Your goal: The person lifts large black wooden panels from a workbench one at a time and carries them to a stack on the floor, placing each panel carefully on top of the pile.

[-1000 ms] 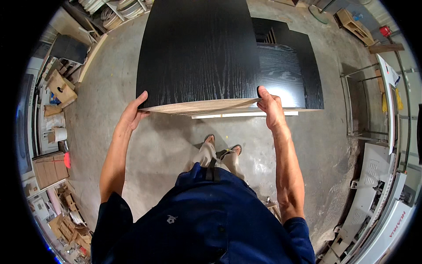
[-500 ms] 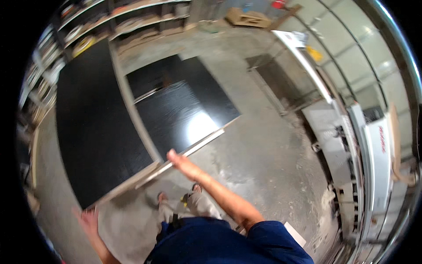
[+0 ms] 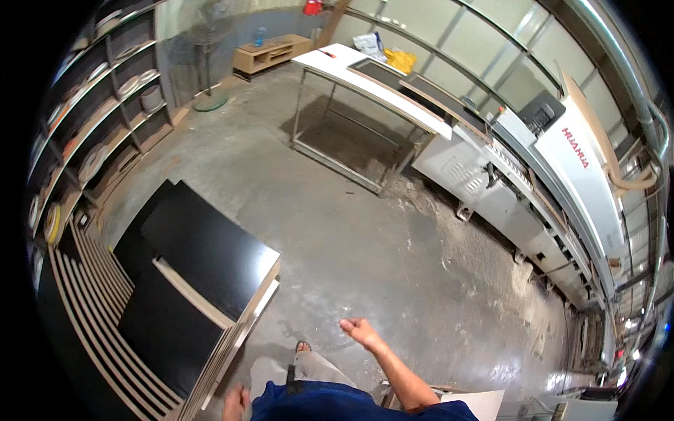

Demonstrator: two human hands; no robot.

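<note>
Currently both hands appear to be off the black wood-grain panels, which lie in a pile at the near left. A smaller black panel (image 3: 168,333) with a pale raw edge sits uppermost, apparently overlapping a wide black panel (image 3: 203,242) beyond it; farther left, a row of panels (image 3: 81,316) shows its pale edges as stripes. The left hand (image 3: 236,403), blurred and cropped by the near border, is just beside the pile's right side; I cannot tell how its grip stands or whether it touches. The right hand (image 3: 360,332) hangs over the concrete floor (image 3: 330,224), fingers loosely curled with nothing visible in them, its exact grip unclear. Each panel should prove stiff and fairly heavy, slick on its shiny face and prone to chipped corners, so two hands under opposite ends of the near edge, thumbs on top, would suit best.
</note>
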